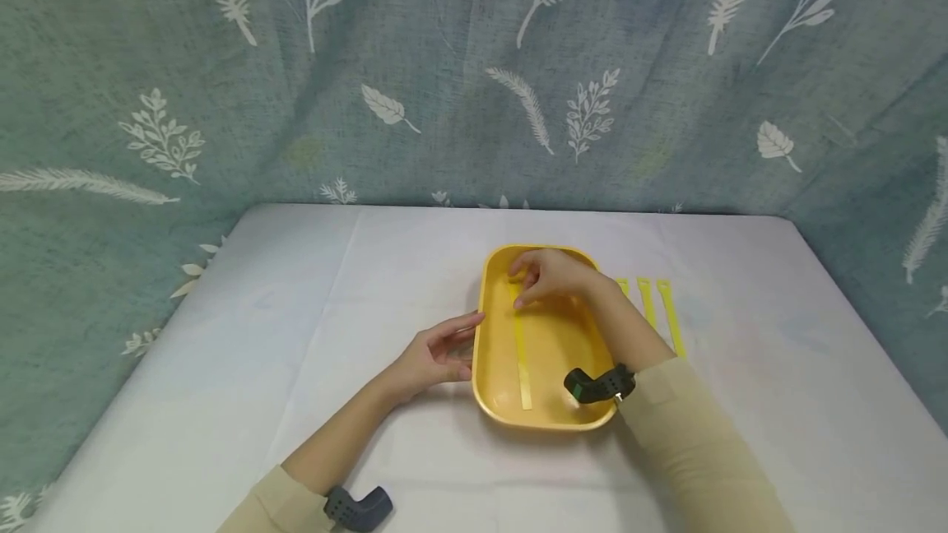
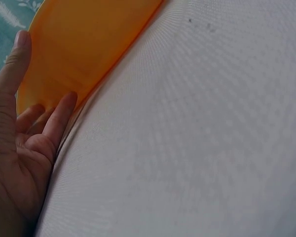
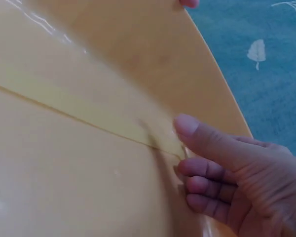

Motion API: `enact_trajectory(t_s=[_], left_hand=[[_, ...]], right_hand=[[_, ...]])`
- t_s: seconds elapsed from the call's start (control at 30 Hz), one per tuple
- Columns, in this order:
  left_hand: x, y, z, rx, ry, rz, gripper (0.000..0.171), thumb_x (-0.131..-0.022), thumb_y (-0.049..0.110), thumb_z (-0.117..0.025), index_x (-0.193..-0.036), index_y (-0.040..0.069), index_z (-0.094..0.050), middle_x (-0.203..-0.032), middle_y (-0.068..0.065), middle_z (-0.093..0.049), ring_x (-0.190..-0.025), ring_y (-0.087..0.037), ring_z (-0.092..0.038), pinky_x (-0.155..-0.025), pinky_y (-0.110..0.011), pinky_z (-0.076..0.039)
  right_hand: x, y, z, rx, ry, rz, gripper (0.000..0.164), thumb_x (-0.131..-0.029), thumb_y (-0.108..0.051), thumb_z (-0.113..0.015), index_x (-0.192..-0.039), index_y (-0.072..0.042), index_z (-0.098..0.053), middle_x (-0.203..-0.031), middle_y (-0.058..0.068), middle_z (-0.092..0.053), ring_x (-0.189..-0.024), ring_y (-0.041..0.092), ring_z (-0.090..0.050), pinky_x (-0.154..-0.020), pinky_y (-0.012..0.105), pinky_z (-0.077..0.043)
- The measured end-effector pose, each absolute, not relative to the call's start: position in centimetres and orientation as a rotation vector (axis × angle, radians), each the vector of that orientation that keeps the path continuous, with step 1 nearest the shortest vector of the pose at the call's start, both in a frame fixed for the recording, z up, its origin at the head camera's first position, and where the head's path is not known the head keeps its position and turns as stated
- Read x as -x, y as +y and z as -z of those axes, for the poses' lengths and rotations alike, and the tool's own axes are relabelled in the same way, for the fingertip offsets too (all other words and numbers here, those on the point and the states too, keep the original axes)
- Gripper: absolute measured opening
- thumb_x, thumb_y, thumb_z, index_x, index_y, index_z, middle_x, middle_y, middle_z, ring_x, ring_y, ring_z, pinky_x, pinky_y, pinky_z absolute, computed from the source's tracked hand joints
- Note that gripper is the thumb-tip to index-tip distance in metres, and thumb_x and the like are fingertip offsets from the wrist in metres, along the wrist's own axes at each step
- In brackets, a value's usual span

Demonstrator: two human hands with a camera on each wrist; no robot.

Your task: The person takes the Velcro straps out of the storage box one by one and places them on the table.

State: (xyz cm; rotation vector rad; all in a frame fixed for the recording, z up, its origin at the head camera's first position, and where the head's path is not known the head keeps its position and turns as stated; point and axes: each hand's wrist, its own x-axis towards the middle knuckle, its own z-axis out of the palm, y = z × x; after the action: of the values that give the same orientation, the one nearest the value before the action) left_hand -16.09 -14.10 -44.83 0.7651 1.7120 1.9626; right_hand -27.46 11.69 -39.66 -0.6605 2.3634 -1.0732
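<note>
A yellow-orange plastic tray (image 1: 551, 352) with rounded corners and a raised rim sits on the white-covered table. Inside it a flat yellow strip (image 1: 522, 360) lies lengthwise along the bottom. My right hand (image 1: 551, 276) reaches over the tray to the far end of this strip. In the right wrist view the thumb (image 3: 187, 126) and bent index finger are apart, right beside the end of the strip (image 3: 108, 126). My left hand (image 1: 437, 356) is at the tray's left outer wall, thumb and fingers spread; its fingertips (image 2: 68, 101) touch the wall.
Several similar yellow strips (image 1: 670, 315) with wider ends lie side by side on the table (image 1: 778, 368), right of the tray and partly behind my right forearm. A green leaf-patterned cloth (image 1: 459, 89) hangs behind the table's far edge.
</note>
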Motion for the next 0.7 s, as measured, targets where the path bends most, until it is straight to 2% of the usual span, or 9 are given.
enact_trajectory(t_s=[0.3,0.7], left_hand=[[16.3,-14.4,45.1,-0.768,1.717,-1.965,0.082,-0.078,0.015,-0.078,-0.143,-0.005,-0.033,-0.153,-0.023,-0.023,-0.137,-0.039,-0.03,-0.093,-0.035,-0.052],[16.3,-14.0,44.9,-0.771,1.726,-1.956,0.084,-0.077,0.018,-0.079,-0.144,-0.003,-0.033,-0.153,-0.021,-0.023,-0.137,-0.043,-0.026,-0.093,-0.035,-0.051]], right_hand=[[27.4,11.0,40.1,0.742,2.508,0.851,0.066,-0.066,-0.031,-0.087,-0.118,-0.003,-0.058,-0.075,0.002,-0.059,-0.068,0.013,-0.052,-0.062,0.022,-0.045],[27.1,10.7,40.3,0.851,2.506,0.79,0.058,-0.066,-0.023,-0.088,-0.112,-0.004,-0.058,-0.07,-0.001,-0.055,-0.065,0.01,-0.05,-0.061,0.02,-0.043]])
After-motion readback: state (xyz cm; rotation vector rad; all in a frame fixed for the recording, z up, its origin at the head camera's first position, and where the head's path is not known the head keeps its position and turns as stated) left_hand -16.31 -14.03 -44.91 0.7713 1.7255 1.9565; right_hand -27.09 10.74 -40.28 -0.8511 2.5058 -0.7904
